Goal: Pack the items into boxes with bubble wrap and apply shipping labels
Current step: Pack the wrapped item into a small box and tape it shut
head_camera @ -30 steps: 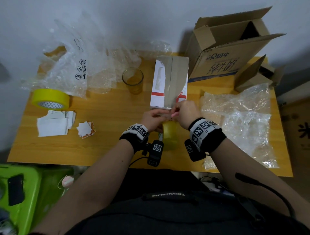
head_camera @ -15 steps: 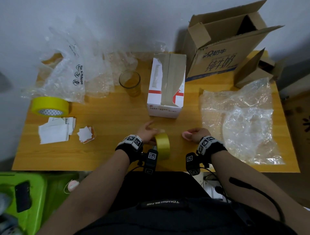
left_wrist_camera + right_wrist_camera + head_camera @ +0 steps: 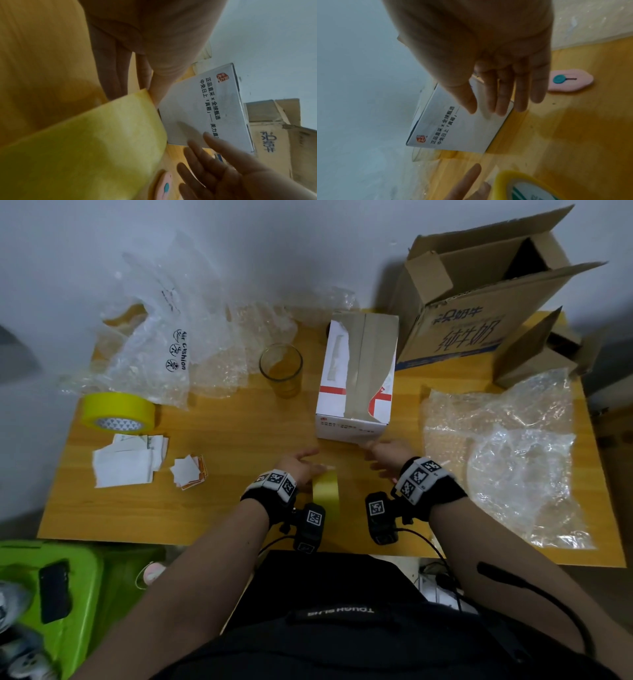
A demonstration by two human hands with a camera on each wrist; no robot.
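Surface (image 3: 239, 508): wooden, cluttered.
Hands: left hand (image 3: 298, 465) and right hand (image 3: 385, 453) spread, empty.
Risk: upright tape roll (image 3: 325, 494) could roll off; white box (image 3: 356, 378) unsteadied.

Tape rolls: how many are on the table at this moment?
2. A large yellow tape roll lies flat at the table's left edge, above the paper slips. A second yellow roll stands on edge at the front, beside the left hand. Others could be hidden under the plastic wrap.
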